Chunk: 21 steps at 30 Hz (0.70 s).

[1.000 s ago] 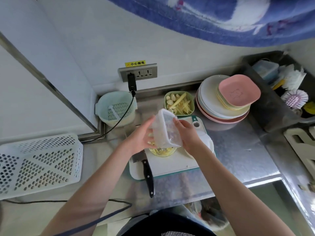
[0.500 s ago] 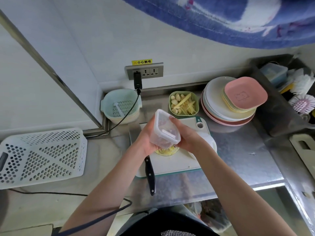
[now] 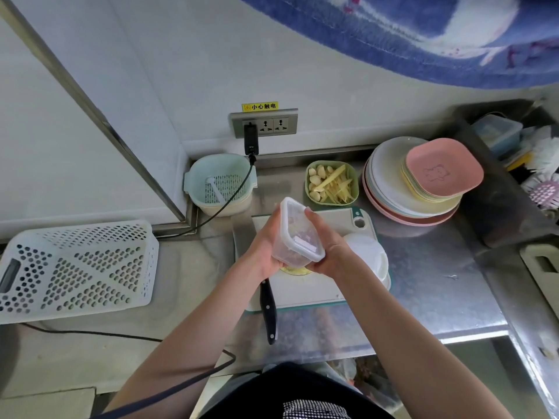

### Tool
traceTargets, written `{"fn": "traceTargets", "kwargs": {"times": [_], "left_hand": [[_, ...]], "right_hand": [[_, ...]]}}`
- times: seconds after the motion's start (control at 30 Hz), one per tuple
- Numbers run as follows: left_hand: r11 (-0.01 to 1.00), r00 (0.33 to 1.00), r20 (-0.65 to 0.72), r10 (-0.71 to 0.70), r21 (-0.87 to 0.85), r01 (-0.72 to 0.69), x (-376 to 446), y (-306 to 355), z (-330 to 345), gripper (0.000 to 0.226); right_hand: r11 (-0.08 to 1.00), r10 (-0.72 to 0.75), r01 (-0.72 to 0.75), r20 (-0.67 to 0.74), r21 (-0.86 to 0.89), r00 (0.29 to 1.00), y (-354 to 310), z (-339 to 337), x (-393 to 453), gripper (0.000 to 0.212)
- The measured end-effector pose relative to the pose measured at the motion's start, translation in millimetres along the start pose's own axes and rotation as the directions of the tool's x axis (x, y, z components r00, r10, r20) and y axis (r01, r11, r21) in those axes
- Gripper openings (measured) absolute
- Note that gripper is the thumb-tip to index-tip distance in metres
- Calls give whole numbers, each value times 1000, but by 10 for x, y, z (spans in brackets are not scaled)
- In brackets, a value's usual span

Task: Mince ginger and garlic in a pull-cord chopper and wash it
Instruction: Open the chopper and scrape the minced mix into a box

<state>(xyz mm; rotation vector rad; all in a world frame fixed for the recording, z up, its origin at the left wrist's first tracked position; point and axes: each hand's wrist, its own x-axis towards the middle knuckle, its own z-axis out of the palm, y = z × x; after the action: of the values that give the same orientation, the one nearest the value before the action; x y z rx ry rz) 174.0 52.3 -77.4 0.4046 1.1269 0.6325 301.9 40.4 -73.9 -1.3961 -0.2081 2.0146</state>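
Fingers: left fingers (image 3: 273,225) and right fingers (image 3: 314,225) curl round opposite long sides of the clear tub (image 3: 298,234), grasping it between them.
Left hand: left hand (image 3: 264,246) cups the tub's left wall, palm inward.
Right hand: right hand (image 3: 329,252) cups the right wall, thumb near the lower rim.
Tub: held in the air, tilted, one end toward the wall and the other toward the person; bits of pale food show through its wall, too blurred to name.
Under the tub: a round bowl of yellowish mince (image 3: 296,271) peeks out just below the hands, standing on the board (image 3: 305,293).
Lid: a white round lid (image 3: 370,261) lies on the board's right side, just beside the right wrist.
Knife: knife (image 3: 268,309) lies along the board's left edge, black handle toward the person.
Green dish: green dish (image 3: 331,182) behind the board holds garlic cloves and ginger strips.
Plates: stack of plates (image 3: 423,189) at right, a pink square one on top.
Strainer: pale strainer bowl (image 3: 219,184) in the corner under the socket (image 3: 264,124).
Basket: white perforated basket (image 3: 75,267) lies far left.
Counter: steel counter (image 3: 438,282) bears it all.
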Motion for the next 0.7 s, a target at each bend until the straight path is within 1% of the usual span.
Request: {"fn": "traceTargets", "kwargs": {"times": [0.1,0.2,0.37,0.47,0.6,0.7], "left_hand": [[1000,1000,15,-15,-11,15,-21,-17,-6,65],[1000,999,36,-9,-20,9,-20,-11,12,63],[999,999,25,-31,-35,32,-24,21,36,58],[998,999,26,-33,-51,34,-22,13,10,61],[993,997,69,-32,-109,39,-34,-5,-34,57],[988,995,87,-39,-148,51,-36,-22,-67,52]], "right_hand": [[1000,-15,15,-2,10,1000,10,8,10,51],[1000,-20,20,-21,5,1000,-26,12,21,56],[998,31,-29,-27,54,999,-69,29,-33,47],[996,23,-22,-13,86,1000,-59,58,-32,45],[992,-9,4,39,124,999,-33,99,-34,40],[993,11,-12,7,114,1000,-32,126,-47,39]]}}
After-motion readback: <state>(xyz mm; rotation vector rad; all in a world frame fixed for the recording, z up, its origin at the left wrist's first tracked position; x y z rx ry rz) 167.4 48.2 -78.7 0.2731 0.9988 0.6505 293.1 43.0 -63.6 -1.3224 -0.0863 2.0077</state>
